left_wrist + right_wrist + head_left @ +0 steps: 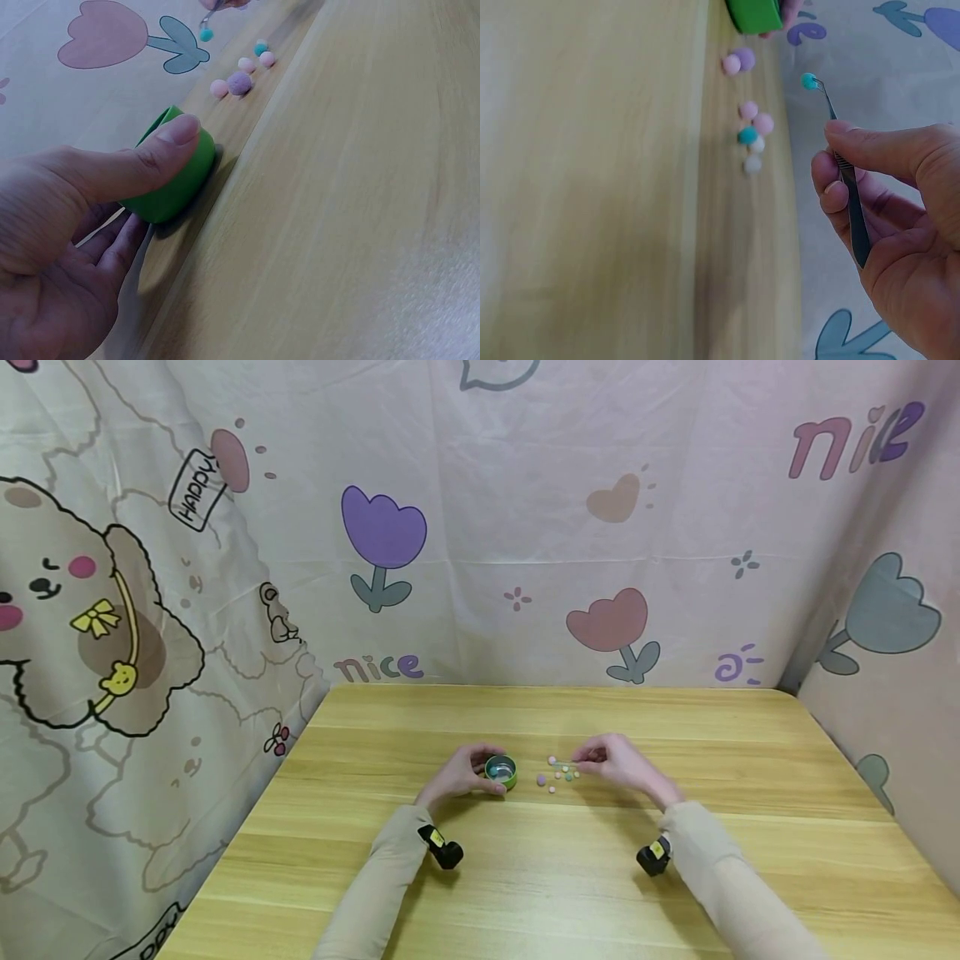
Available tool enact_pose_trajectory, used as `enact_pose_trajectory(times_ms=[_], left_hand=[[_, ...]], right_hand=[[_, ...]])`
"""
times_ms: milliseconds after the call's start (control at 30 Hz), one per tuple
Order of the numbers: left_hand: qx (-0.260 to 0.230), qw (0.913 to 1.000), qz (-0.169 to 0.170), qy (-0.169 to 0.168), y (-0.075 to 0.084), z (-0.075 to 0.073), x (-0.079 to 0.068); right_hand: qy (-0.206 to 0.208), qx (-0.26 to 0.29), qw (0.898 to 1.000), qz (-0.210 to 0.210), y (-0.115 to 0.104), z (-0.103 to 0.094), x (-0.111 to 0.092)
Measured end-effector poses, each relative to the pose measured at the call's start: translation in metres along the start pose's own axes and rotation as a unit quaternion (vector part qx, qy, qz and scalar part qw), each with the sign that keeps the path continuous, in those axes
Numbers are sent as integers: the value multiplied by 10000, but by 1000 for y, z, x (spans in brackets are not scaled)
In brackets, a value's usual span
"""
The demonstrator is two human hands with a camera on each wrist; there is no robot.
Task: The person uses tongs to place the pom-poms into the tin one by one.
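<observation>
My left hand (461, 774) holds a small round green cup (180, 176), thumb on the near side and fingers round the far side, on the table. Something bluish shows inside the cup in the head view, too small to tell. In the right wrist view my right hand (907, 180) pinches a pair of dark bent-tip tweezers (853, 206) between thumb and fingers. A turquoise pompom (808, 81) is at their tips, held off the table. Several loose pompoms lie between the hands, among them a purple one (239, 83), pink ones and a teal one (748, 135).
The light wooden table (525, 877) reaches back to a printed cloth (510, 527) hung behind it. More printed cloth hangs at the left and right sides. A black wrist camera sits on each sleeve.
</observation>
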State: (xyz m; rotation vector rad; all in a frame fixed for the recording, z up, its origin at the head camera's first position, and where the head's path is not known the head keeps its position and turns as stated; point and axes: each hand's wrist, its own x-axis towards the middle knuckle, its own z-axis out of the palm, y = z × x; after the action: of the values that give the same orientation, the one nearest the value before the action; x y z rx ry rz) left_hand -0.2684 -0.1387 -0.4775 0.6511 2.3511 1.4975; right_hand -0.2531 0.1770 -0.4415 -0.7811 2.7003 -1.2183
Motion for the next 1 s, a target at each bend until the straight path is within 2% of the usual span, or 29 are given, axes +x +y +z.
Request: enact_pose_trajectory(times_ms=[500, 1000], left_hand=[[159, 9998, 132, -28, 1, -1, -2], [-113, 9999, 1, -2, 0, 1, 1]], right_hand=[[-219, 116, 9995, -191, -24, 17, 26], [-420, 199, 9983, -353, -33, 31, 40]])
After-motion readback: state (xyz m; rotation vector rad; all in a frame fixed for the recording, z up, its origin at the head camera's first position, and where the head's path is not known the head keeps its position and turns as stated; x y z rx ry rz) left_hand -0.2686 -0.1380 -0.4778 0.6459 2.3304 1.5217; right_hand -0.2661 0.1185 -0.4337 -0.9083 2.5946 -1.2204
